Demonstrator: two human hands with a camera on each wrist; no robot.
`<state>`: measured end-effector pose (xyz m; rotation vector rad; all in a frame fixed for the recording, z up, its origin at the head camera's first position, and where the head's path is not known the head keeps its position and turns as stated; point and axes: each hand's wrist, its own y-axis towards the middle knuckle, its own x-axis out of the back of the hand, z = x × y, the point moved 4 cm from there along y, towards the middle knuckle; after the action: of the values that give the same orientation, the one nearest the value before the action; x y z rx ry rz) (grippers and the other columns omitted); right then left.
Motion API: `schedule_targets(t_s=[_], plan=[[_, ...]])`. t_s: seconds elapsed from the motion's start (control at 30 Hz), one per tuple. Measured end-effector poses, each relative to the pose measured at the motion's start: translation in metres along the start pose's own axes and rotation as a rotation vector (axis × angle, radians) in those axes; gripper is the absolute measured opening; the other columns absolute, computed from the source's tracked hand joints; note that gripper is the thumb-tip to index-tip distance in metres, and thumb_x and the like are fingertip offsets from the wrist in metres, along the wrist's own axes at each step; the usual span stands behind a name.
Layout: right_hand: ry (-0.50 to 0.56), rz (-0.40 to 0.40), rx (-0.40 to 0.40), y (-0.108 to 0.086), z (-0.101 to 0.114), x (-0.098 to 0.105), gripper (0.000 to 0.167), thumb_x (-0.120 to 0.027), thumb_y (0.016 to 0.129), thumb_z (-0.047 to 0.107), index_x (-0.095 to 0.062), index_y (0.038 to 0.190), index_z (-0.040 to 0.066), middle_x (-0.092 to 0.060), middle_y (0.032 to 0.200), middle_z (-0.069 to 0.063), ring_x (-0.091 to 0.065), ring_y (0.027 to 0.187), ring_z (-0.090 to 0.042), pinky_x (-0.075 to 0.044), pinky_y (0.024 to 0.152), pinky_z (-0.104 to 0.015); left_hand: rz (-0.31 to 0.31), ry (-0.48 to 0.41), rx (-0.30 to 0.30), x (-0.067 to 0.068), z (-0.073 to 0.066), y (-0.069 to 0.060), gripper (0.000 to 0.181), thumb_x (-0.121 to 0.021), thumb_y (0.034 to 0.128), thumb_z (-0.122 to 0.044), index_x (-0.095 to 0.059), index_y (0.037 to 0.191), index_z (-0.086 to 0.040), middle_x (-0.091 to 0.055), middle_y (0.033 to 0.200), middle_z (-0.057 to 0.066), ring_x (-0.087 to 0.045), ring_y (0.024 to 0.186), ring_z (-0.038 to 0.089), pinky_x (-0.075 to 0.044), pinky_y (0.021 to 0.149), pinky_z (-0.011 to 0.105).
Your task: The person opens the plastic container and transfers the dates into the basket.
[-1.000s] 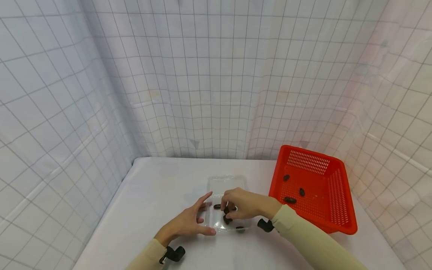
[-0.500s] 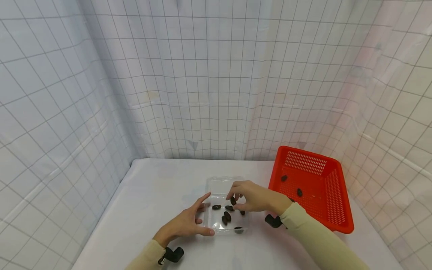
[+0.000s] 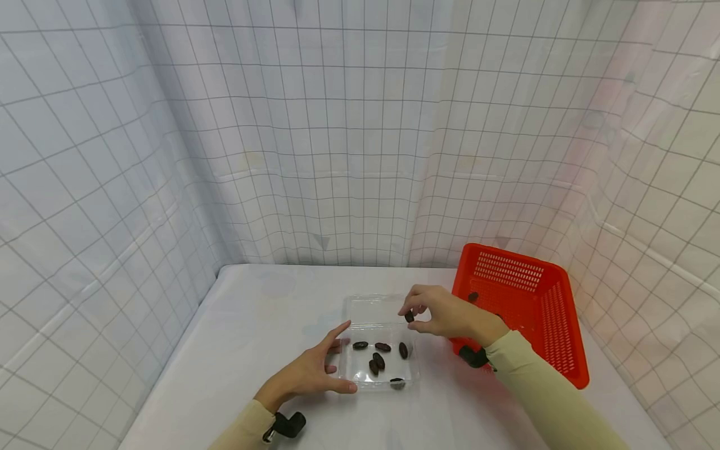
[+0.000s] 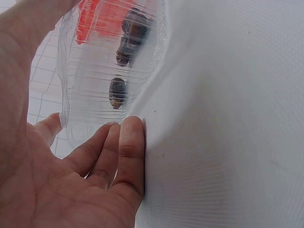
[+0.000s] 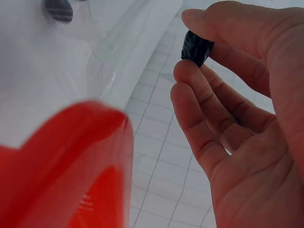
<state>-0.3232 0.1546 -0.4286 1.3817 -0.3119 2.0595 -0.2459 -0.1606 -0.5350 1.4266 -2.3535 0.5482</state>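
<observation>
The right hand (image 3: 444,312) just lifted a dark lump (image 3: 409,317), pinched in its fingers, so the box (image 3: 358,369) below them has one less. The left hand (image 3: 306,375) keeps its fingers apart.

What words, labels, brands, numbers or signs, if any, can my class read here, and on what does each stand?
None: no text can be read.
Clear container, red basket, dark oval pieces: no lettering visible.
Gridded curtain: lines and faint marks, nothing readable.
Black wrist cameras: too small to tell.
</observation>
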Motion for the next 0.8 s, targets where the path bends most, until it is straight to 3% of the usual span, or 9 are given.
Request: schedule_targets(t_s=[0.17,0.43,0.67,0.8], plan=[[-0.016,-0.027,-0.033,-0.008,-0.011,0.008,0.022,-0.090,0.104,0.014,-0.087,0.125,0.019,-0.079,0.122,0.002,-0.080,0.108,-0.028,-0.070,0.100,-0.045,0.001,0.002,0.005,0.000,0.000,0.000,0.134,-0.105,0.0866,-0.042,-0.018,0.188,-0.038,-0.048,0.185,0.015,-0.074,0.141,0.044,-0.055,0.124,0.067],[-0.005,-0.071,-0.104,-0.021,-0.028,0.024,0.022,-0.090,0.104,0.016,-0.087,0.124,0.023,-0.080,0.122,0.005,-0.080,0.109,-0.019,-0.071,0.098,-0.046,-0.001,0.007,0.007,0.000,-0.001,0.000,0.134,-0.105,0.0863,-0.042,-0.018,0.188,-0.038,-0.049,0.184,0.016,-0.076,0.138,0.043,-0.055,0.124,0.068],[-0.036,-0.113,-0.170,-0.034,-0.044,0.038,0.022,-0.090,0.103,0.015,-0.087,0.123,0.023,-0.079,0.117,0.008,-0.077,0.104,-0.011,-0.068,0.095,-0.034,-0.002,0.011,0.000,0.000,0.000,0.000,0.134,-0.105,0.0865,-0.041,-0.018,0.188,-0.037,-0.049,0.184,0.016,-0.076,0.138,0.043,-0.055,0.124,0.068],[-0.051,-0.121,-0.202,-0.042,-0.055,0.044,0.024,-0.090,0.103,0.016,-0.087,0.124,0.024,-0.081,0.116,0.009,-0.074,0.102,-0.008,-0.066,0.095,-0.033,0.001,0.006,-0.002,0.000,0.000,0.000,0.134,-0.105,0.0865,-0.041,-0.018,0.188,-0.037,-0.048,0.184,0.016,-0.076,0.139,0.044,-0.055,0.124,0.068]])
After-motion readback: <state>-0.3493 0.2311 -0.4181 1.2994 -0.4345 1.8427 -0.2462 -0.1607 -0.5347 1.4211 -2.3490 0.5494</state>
